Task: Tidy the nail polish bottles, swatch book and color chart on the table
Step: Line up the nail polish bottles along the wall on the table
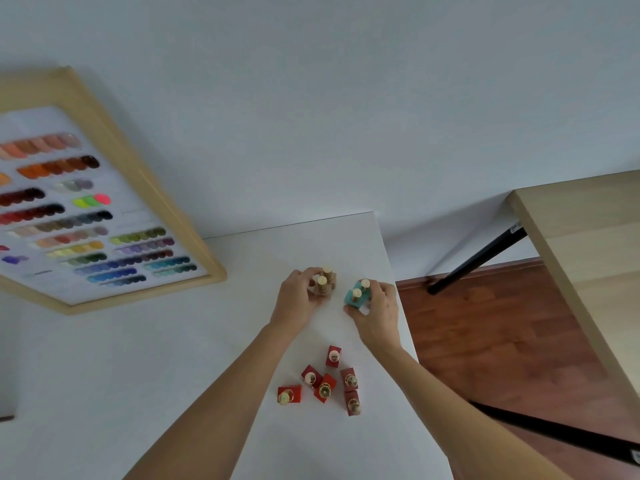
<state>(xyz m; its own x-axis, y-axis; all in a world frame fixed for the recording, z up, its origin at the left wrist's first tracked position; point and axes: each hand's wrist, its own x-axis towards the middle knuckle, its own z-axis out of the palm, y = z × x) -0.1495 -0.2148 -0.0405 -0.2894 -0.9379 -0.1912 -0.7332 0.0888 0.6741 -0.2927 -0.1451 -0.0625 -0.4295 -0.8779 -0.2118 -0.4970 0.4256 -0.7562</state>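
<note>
Bottles sorted by colour near far right corner of white table (207, 341): left hand (298, 303) grip closed around beige pair (323, 284), right hand (379, 308) grip closed around teal pair (358, 295); red bottles (325, 381) loosely clustered nearer, awaiting alignment; colour chart (97, 202) propped at left

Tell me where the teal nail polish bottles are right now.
In the head view, the two teal bottles stand near the white table's right edge, gripped by the right hand, just right of the beige bottles in the left hand.
</note>
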